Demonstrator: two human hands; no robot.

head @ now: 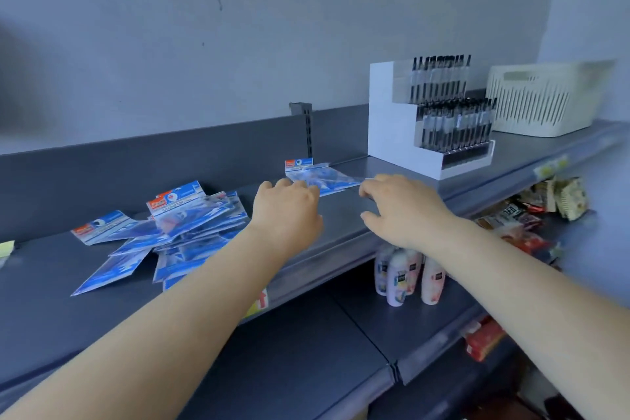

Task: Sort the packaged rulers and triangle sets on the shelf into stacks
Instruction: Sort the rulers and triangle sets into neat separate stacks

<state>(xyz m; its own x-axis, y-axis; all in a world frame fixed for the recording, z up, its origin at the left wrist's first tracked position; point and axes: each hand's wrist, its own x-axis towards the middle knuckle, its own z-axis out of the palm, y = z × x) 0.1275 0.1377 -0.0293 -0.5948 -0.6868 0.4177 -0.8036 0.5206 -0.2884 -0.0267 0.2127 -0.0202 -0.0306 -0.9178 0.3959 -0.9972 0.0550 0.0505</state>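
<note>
My dark grey shelf [341,215] carries a loose heap of blue packaged sets [177,232] at the left, one small stack [320,176] farther back in the middle, then a white pen display [426,119] and a cream basket [542,99] far right.

Both bare arms reach forward, left hand [286,211] and right hand [405,211] palm-down, fingers loosely curled.

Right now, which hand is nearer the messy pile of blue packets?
The left hand. It sits just beside the pile, while the right hand is farther off, near the separate packet.
</note>
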